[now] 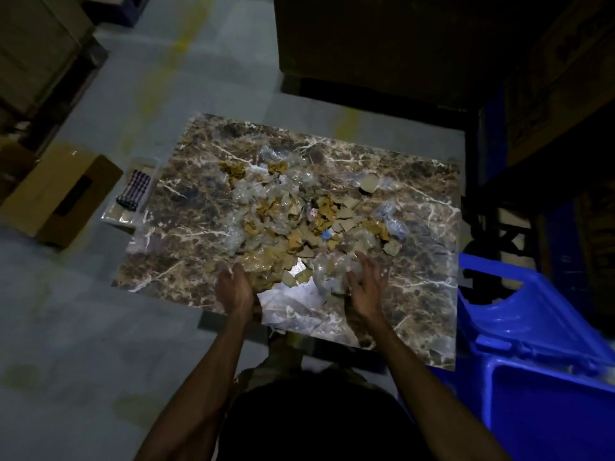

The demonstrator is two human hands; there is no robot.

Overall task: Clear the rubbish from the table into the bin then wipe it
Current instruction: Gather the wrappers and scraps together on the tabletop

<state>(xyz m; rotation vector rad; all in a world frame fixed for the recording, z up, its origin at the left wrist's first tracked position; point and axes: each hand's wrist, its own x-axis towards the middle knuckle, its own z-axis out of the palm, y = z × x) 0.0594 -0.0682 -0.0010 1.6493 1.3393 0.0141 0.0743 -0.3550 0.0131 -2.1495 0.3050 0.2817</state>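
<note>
Crinkled clear plastic sits under your right hand (364, 284), just below the middle of the frame; the fingers curl over a wad of it (332, 272) and appear to gather it. Your left hand (234, 287), a little to the left, is cupped with fingers fairly straight against the near edge of the rubbish pile (299, 221), pressing on tan scraps without pinching anything.

Between and beyond your hands, that pile spreads across the middle of the table (186, 207): torn cardboard pieces, crumpled yellow-brown paper, more clear film and a few small coloured bits. One cardboard scrap (368, 185) lies apart, toward the upper right of the tabletop.

By my reading, clearing has barely started: nearly all the rubbish is on the table, and wiping is not yet begun. A blue plastic bin (532, 377) waits at the lower right, just beside the table's corner; what it holds cannot be seen.

A checked cloth (134, 189) rests on a small pale stand at the table's left edge, likely meant for wiping.

Brown marble patterning with white veins covers the glossy tabletop. Around it, the room is dim, with a grey concrete floor, a cardboard box (56, 194) at left, and large dark boxes (382, 38) along the top.
</note>
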